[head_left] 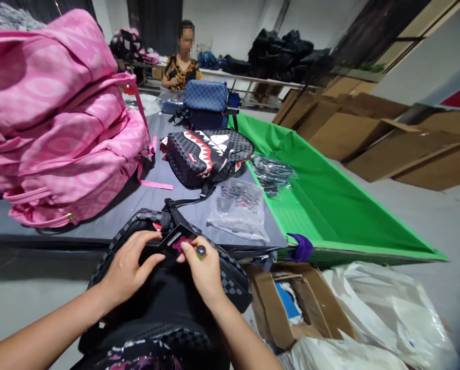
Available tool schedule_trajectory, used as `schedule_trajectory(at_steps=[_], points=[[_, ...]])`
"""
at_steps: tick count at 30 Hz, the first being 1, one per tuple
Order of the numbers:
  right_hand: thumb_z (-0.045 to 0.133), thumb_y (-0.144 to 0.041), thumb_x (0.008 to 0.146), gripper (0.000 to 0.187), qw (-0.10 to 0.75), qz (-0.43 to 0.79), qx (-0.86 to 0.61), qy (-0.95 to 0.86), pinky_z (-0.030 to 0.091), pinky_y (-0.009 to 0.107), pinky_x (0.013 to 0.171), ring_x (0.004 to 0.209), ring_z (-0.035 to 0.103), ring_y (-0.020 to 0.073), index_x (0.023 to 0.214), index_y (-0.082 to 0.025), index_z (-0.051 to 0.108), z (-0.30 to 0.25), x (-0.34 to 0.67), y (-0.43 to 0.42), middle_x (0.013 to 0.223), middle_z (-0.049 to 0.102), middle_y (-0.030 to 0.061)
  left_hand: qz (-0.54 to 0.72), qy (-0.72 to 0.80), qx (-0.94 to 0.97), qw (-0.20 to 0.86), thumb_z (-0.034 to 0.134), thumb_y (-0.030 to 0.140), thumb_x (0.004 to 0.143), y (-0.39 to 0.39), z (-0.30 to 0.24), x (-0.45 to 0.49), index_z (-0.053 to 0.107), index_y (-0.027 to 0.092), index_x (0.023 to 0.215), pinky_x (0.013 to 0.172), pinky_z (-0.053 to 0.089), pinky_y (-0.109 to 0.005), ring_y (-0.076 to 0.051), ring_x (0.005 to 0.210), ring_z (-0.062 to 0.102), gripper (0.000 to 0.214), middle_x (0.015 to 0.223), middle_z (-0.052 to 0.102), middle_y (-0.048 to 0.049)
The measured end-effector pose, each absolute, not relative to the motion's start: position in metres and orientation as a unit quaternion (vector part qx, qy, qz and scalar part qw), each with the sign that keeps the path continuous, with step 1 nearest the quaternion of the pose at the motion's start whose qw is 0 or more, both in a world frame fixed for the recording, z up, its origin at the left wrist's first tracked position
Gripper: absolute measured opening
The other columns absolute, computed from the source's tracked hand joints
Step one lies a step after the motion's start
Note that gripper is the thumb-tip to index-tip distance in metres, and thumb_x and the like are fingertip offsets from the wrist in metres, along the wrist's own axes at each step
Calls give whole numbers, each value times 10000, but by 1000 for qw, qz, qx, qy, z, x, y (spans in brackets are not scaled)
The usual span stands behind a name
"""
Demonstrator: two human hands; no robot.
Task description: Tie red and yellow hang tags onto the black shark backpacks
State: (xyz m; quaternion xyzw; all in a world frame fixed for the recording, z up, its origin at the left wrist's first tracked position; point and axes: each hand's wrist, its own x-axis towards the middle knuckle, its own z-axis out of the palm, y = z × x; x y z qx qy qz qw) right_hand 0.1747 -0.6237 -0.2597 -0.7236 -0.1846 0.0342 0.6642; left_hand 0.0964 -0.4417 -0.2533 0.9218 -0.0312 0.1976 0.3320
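A black and grey checkered backpack (pixel 230 280) stands upright against the table's front edge, close to my body. A black hang tag (pixel 175 241) with a pink print and a white label lies over its top, near the strap. My right hand (pixel 204 267) pinches the tag's right side between thumb and fingers. A small object with a round black end (pixel 201 251) also sticks out of that hand; its kind is unclear. My left hand (pixel 131 267) curls at the tag's left corner, thumb below and fingers above.
Pink backpacks (pixel 79 128) are piled on the left of the table (pixel 156 205). A shark-mouth backpack (pixel 206 154), a clear plastic bag (pixel 239 208) and a blue checkered bag (pixel 205 96) lie beyond. Right are a green bin (pixel 330 205) and an open carton (pixel 268 303). A person (pixel 183 61) stands behind.
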Motion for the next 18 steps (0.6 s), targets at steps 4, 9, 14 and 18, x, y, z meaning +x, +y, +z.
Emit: schedule_trajectory(at_steps=[4, 9, 14, 18], points=[[524, -163, 916, 190, 424, -88, -829, -354, 485, 290, 799, 884, 683, 202, 997, -171, 696, -257, 202, -605, 954, 740, 81, 226, -57, 970, 62, 601, 283, 919, -405, -280, 90, 624, 183, 1181, 1088, 366, -639, -390, 1397, 396, 282, 1450, 516, -163], [556, -116, 849, 295, 126, 73, -870, -471, 499, 290, 737, 901, 715, 228, 1076, -234, 704, -247, 209, -564, 974, 754, 55, 256, -115, 956, 81, 616, 215, 901, -389, -303, 87, 675, 196, 962, 1094, 346, -650, -381, 1421, 357, 87, 1427, 491, -159], [542, -154, 892, 259, 1, 143, -836, -529, 525, 307, 731, 887, 724, 242, 1070, -214, 722, -242, 215, -536, 939, 765, 76, 290, -117, 937, 155, 630, 203, 893, -377, -308, 82, 598, 233, 1191, 1152, 343, -598, -343, 1438, 356, 302, 1493, 399, -157], [567, -100, 871, 282, -18, 157, -812, -561, 512, 278, 720, 896, 719, 228, 1079, -193, 733, -245, 222, -519, 954, 770, 66, 289, 54, 939, 179, 655, 408, 883, -364, -323, 77, 246, 146, 1533, 1047, 485, -544, -389, 1392, 433, 810, 1490, 408, -247]])
